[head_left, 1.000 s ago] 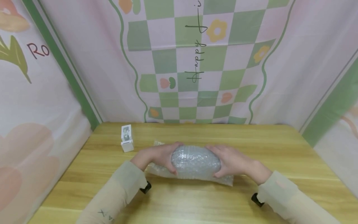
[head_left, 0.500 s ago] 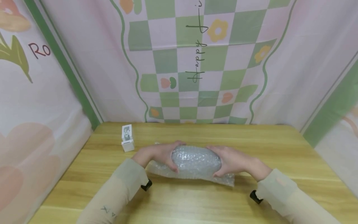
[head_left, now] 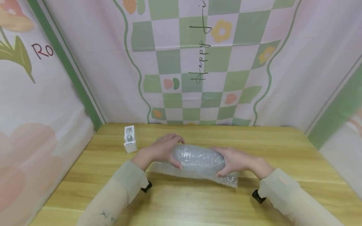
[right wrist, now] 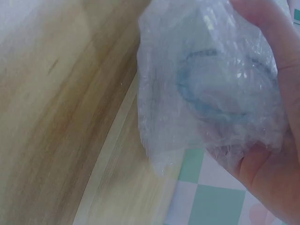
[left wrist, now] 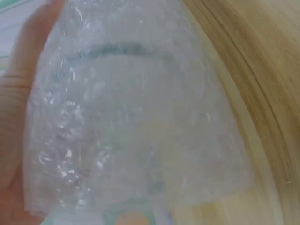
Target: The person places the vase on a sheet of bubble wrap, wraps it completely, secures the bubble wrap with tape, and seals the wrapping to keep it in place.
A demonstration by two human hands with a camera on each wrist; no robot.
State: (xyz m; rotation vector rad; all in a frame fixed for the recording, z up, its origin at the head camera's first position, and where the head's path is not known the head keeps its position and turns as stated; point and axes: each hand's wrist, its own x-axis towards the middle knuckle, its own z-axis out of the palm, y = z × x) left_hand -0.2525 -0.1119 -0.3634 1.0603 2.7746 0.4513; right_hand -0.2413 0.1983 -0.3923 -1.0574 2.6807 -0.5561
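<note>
A bundle of clear bubble wrap (head_left: 198, 161) lies across the middle of the table, rolled round something with a circular end. That bluish round edge shows through the wrap in both wrist views, though what it belongs to is blurred. At the bundle's right end, my right hand (head_left: 236, 161) grips it, thumb in front and fingers behind. My left hand (head_left: 161, 150) is at the left end, its thumb against the front of the wrap and its fingers raised and spread over the back edge. Loose flaps of wrap (left wrist: 206, 154) stick out past the ends.
A small white box (head_left: 130, 147) with a picture on its top stands at the back left of the wooden table (head_left: 186, 204). Behind the table hangs a checkered, flowered curtain (head_left: 190, 62). Dark bands show at both cuffs.
My left hand has loosened and lifted, its fingers rising from the back of the bundle. The bundle's left end has tipped slightly back. My right hand keeps its grip.
</note>
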